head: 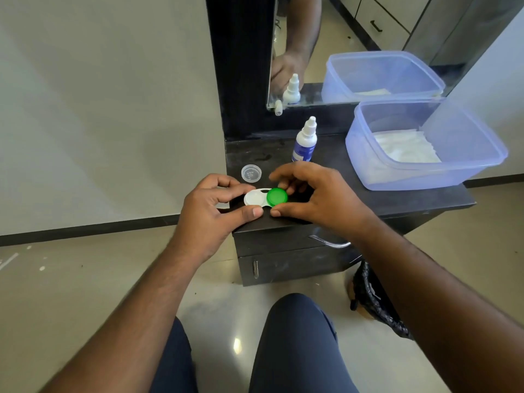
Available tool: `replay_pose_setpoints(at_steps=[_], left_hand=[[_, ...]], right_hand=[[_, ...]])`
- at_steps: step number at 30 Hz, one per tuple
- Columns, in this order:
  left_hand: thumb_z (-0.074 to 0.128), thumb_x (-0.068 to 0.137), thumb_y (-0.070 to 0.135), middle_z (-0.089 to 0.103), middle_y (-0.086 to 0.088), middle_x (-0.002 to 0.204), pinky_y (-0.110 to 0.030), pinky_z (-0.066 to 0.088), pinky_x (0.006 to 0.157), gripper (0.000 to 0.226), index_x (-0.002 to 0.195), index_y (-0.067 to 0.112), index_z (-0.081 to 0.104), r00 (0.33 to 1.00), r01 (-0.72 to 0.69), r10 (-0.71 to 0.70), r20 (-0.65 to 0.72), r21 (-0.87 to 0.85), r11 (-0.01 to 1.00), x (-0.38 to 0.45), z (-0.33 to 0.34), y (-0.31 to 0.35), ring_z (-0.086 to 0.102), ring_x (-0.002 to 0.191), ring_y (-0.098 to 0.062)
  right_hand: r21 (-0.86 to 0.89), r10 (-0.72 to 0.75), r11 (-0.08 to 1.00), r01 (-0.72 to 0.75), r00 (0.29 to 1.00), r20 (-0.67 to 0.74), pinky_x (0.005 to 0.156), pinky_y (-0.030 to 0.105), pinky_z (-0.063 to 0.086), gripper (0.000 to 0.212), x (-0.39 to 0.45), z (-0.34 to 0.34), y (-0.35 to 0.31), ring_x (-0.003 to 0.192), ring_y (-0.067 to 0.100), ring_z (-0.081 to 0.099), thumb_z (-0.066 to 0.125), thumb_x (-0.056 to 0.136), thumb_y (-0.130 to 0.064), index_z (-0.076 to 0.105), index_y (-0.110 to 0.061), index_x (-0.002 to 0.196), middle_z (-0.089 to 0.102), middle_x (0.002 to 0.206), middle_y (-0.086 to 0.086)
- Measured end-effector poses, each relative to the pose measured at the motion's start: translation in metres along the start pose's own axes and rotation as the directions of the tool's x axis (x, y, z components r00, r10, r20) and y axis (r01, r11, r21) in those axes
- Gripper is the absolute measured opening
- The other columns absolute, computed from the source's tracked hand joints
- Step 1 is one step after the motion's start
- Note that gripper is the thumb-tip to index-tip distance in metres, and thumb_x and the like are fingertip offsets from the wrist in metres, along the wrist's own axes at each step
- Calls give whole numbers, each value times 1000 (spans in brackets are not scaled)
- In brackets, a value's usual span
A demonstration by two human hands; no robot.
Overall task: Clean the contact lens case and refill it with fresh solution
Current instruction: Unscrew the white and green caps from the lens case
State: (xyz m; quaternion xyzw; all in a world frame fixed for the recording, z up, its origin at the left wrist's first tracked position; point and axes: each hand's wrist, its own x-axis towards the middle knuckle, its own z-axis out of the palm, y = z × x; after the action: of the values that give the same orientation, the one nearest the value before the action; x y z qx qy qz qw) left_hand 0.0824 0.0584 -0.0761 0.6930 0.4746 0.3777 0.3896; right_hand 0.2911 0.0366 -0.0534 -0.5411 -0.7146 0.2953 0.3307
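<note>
While left hand (211,207) pinches lens case (255,198), right hand (314,194) grips green cap (277,196)

Single camera on my head, wide-angle, facing forward and down from above my knees. Close on my left hand (211,207) and right hand (317,194); frame edges bend, probably lens distortion.

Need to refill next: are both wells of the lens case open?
No. The green cap is on the right well; the left well is uncovered.
</note>
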Motion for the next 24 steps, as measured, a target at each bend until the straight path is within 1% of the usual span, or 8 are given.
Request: replay_pose_setpoints(at_steps=[3, 5, 8, 13, 18, 20, 22, 24], left_hand=[[83, 69, 26, 58, 12, 99, -4, 41, 74, 37, 104, 31, 72, 1000, 15, -15, 0, 5, 1000, -1, 0, 0, 56, 94, 0], [82, 69, 27, 57, 14, 99, -7, 42, 74, 37, 104, 30, 72, 1000, 22, -22, -3, 1, 1000, -2, 0, -1, 56, 95, -1], [82, 69, 29, 56, 15, 99, -11, 44, 75, 36, 104, 30, 73, 1000, 23, -23, -1, -1, 1000, -2, 0, 0, 56, 95, 0], [83, 68, 26, 57, 13, 100, -8, 43, 77, 35, 102, 30, 73, 1000, 24, -24, -16, -19, 1000, -2, 2, 2, 56, 94, 1], [83, 69, 24, 57, 12, 101, -9, 44, 75, 34, 100, 30, 73, 999, 29, -29, -25, -23, 999, -3, 2, 2, 56, 94, 2], [83, 69, 23, 58, 12, 101, -7, 44, 73, 33, 100, 28, 73, 999, 29, -30, -31, -25, 999, -4, 3, 3, 55, 93, 5], [84, 68, 23, 59, 11, 100, -9, 45, 73, 32, 98, 26, 74, 999, 21, -22, -37, -24, 999, -4, 3, 3, 55, 91, 6], [84, 68, 22, 59, 11, 100, -9, 45, 74, 32, 98, 25, 74, 999, 11, -11, -34, -19, 1000, -4, 2, 2, 55, 91, 5]], right_hand=[[39, 22, 999, -23, 999, 31, 80, 15, 48, 36, -3, -3, 3, 91, 4, 60, 81, 73, -16, 64, -24, 104, 65, 102, -11], [33, -4, 999, 2, 999, 40, 82, 16, 48, 40, -2, -4, 2, 97, 6, 61, 82, 73, -17, 64, -23, 107, 64, 106, -9], [-6, -31, 999, 31, 1000, -2, 78, 15, 47, 46, 1, -1, 0, 93, 4, 59, 85, 68, -23, 63, -26, 107, 60, 99, -14], [74, -6, 997, 0, 997, 76, 89, 20, 49, 40, -4, -6, 3, 104, 6, 60, 77, 78, -12, 64, -28, 112, 65, 111, -12], [-10, -10, 1000, 10, 1000, -11, 79, 15, 48, 45, 0, -1, 0, 90, 4, 58, 83, 69, -28, 64, -28, 110, 60, 94, -13], [2, -25, 1000, 25, 1000, 1, 82, 12, 47, 40, -1, -3, 0, 95, 0, 58, 80, 74, -23, 64, -29, 109, 62, 99, -17], [18, -49, 999, 48, 999, 19, 87, 12, 45, 40, -4, -5, 2, 102, 1, 59, 77, 78, -17, 63, -30, 113, 64, 108, -13], [22, -45, 999, 45, 998, 34, 87, 15, 46, 46, -3, -5, 2, 103, 4, 59, 78, 77, -19, 61, -31, 118, 64, 110, -11]])
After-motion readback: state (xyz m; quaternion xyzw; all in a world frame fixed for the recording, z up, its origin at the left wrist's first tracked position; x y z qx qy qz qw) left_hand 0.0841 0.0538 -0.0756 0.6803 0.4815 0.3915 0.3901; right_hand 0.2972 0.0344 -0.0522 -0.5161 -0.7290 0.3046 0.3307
